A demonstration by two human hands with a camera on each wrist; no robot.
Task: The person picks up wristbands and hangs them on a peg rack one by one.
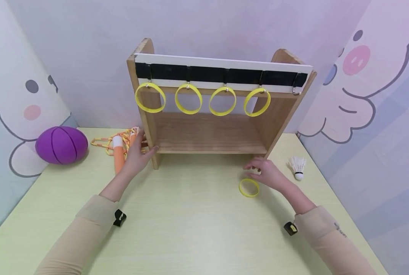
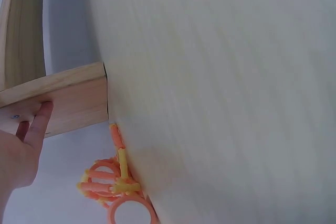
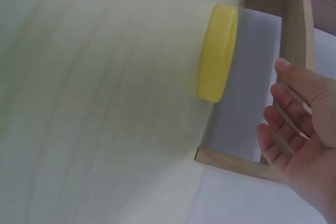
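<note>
A wooden shelf [image 1: 211, 133] stands at the back of the table. My left hand [image 1: 137, 154] holds its left side panel low down, thumb at the front edge and fingers against the outer face. Several yellow rings [image 1: 150, 111] hang from hooks on the black strip [image 1: 206, 73] along the shelf's top. The hook [image 1: 296, 92] at the far right bears no ring. One more yellow ring [image 3: 218, 53] rests on the table before the shelf's right end. Close beside that ring hovers my right hand [image 1: 268, 173], fingers loosely bent and holding nothing, apart from it in the right wrist view.
Left of the shelf lies a jump rope with orange handles [image 1: 119, 154] and an orange-yellow beaded cord [image 2: 97, 182]. A purple ball [image 1: 61, 145] sits at the far left. To the right, a white shuttlecock [image 1: 297, 168] lies near the wall.
</note>
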